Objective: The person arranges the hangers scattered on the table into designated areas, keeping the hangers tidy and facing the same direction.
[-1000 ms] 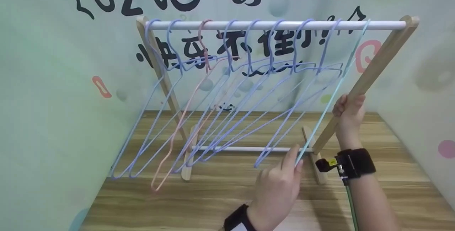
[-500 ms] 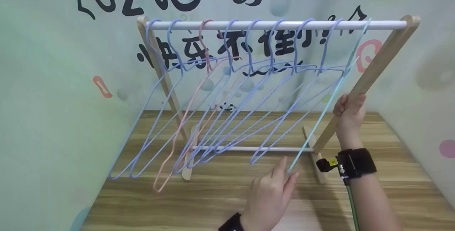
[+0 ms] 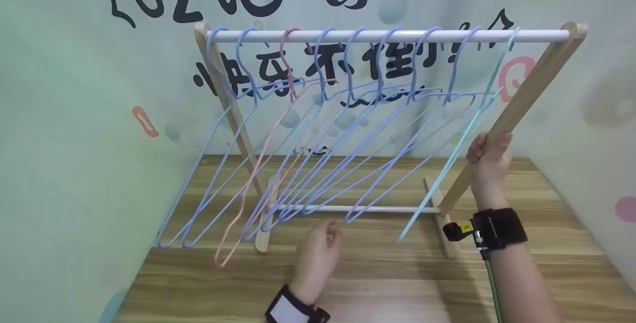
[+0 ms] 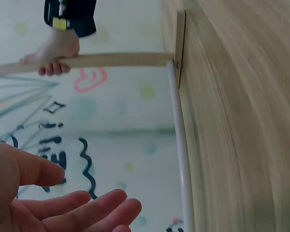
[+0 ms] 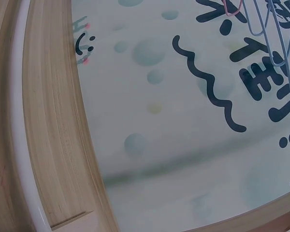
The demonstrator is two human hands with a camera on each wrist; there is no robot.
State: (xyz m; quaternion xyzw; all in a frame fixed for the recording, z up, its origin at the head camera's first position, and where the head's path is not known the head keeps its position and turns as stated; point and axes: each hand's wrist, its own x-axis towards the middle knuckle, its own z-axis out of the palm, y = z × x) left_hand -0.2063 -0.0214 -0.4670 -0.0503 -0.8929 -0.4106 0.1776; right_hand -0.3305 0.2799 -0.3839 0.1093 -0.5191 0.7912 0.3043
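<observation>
The right hand [image 3: 488, 151] gripped the rack's leg [image 3: 516, 109], while the left hand [image 3: 318, 251] hung open and empty near the teal hanger [image 3: 449, 161].

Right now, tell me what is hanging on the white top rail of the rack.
On the white top rail hang nine wire hangers: seven purple hangers, one pink hanger and one light blue hanger at the right end. Their crossing wires hide parts of each other.
</observation>
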